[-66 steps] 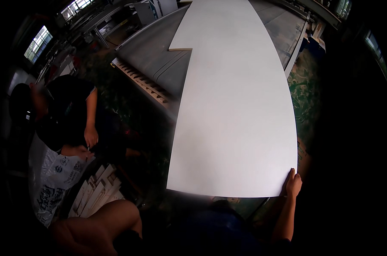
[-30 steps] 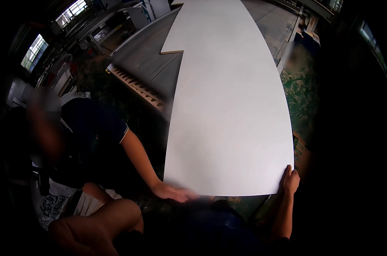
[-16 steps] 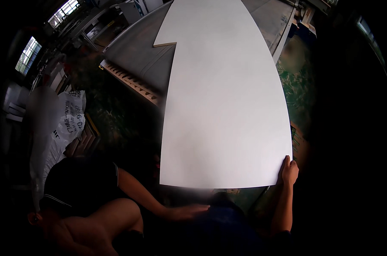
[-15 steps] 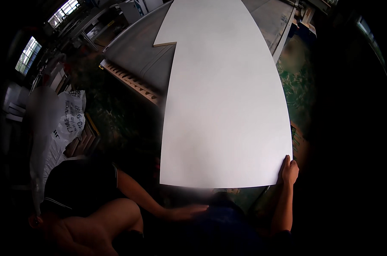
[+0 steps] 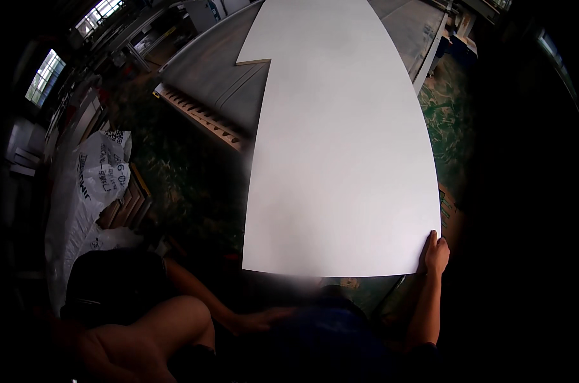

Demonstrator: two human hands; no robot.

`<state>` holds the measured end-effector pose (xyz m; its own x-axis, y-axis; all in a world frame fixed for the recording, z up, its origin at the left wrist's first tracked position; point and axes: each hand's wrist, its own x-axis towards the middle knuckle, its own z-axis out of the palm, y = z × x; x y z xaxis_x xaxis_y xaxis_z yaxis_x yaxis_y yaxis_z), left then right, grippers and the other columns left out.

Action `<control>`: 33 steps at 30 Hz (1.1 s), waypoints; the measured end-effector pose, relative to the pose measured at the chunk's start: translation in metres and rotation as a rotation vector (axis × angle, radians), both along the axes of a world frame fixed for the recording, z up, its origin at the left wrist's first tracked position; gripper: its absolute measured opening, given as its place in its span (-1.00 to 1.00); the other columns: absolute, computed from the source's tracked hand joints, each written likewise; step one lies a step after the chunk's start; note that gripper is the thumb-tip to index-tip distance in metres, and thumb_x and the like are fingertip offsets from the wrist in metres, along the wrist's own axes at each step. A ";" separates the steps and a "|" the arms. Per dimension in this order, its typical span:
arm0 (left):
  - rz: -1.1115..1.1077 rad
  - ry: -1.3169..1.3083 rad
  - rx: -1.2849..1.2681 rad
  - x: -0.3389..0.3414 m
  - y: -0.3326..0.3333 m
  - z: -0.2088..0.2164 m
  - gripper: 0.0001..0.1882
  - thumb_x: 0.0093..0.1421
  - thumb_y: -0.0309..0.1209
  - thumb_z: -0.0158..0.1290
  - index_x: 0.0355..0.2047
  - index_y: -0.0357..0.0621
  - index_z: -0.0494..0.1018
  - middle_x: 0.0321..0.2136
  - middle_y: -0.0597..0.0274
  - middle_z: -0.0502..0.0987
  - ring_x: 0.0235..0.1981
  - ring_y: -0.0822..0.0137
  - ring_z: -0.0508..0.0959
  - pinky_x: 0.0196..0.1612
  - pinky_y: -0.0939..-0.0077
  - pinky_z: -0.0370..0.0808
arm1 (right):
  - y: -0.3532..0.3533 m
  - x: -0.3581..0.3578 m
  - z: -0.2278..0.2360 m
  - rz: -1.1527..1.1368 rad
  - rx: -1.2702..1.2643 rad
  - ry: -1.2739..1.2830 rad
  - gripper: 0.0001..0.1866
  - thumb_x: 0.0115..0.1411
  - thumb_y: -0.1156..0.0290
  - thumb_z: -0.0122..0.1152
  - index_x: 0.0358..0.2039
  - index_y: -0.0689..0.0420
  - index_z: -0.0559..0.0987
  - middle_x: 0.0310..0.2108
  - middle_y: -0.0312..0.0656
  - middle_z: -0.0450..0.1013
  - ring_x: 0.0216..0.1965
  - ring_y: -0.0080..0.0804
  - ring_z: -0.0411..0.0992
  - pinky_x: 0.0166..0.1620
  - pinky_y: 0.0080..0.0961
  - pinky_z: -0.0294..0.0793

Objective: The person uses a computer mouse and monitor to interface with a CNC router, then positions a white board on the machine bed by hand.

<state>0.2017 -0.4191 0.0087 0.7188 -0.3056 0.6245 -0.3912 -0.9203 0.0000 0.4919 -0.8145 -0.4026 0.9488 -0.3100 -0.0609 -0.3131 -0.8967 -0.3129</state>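
Note:
A large white panel (image 5: 340, 166) stretches from near me to the far side, with a curved right edge and a notch high on its left edge. My right hand (image 5: 437, 254) grips its near right corner, the thumb on top and the fingers curled round the edge. I cannot see my left hand. At the lower left, a person in a black shirt (image 5: 117, 277) bends close beside me. That person's hand (image 5: 264, 319) reaches to the dark blue cloth (image 5: 334, 329) below the panel's near edge.
Under the panel's far part lies a grey metal machine table (image 5: 206, 70) with a toothed edge strip (image 5: 203, 118). White plastic wrapping (image 5: 98, 179) and stacked boards (image 5: 133, 201) stand at the left. The floor (image 5: 446, 112) is green and littered with shavings.
The panel shows slightly farther right and higher, my right hand still on its corner. The other person's head and shoulders have dropped lower, and their reaching hand has drawn back leftward.

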 end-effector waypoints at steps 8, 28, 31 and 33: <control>-0.039 -0.189 -0.436 -0.024 0.015 -0.030 -0.54 -0.25 -0.24 0.46 -0.37 0.06 0.45 -0.42 0.59 0.39 -0.55 0.62 0.27 -0.55 0.78 0.20 | 0.003 0.000 0.002 -0.028 -0.009 0.020 -0.37 0.31 -0.16 -0.02 -0.38 0.27 0.56 -0.37 0.12 0.53 -0.32 0.10 0.51 -0.20 -0.11 0.45; -0.130 -0.215 -0.768 -0.026 0.249 -0.086 -0.73 -0.07 -0.29 0.34 -0.41 0.04 0.46 -0.43 0.46 0.41 -0.54 0.52 0.30 -0.53 0.71 0.26 | 0.320 -0.138 0.023 0.614 0.135 -0.153 -0.22 0.10 0.34 0.36 0.31 0.10 0.23 0.34 0.04 0.10 0.40 0.08 -0.03 0.36 0.00 0.02; -0.088 -0.213 -0.773 -0.036 0.277 -0.083 -0.76 -0.04 -0.30 0.32 -0.42 0.03 0.46 -0.43 0.44 0.42 -0.54 0.51 0.31 -0.53 0.70 0.27 | 0.341 -0.141 0.015 0.611 0.062 -0.195 -0.32 0.12 0.26 0.27 0.24 0.18 0.31 0.29 0.07 0.18 0.35 0.09 0.06 0.35 0.00 0.02; -0.059 -0.213 -0.771 -0.042 0.291 -0.080 -0.78 -0.02 -0.31 0.31 -0.42 0.03 0.47 -0.44 0.43 0.42 -0.54 0.50 0.31 -0.53 0.69 0.28 | 0.342 -0.138 0.014 0.608 -0.022 -0.242 -0.37 0.13 0.23 0.18 0.18 0.24 0.36 0.23 0.10 0.25 0.30 0.08 0.14 0.34 0.00 0.04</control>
<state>0.1592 -0.1284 -0.0711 0.5563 0.2338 0.7974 -0.5026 -0.6696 0.5469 0.3536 -0.4730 -0.3888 0.9413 0.2876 0.1766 0.3291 -0.8984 -0.2909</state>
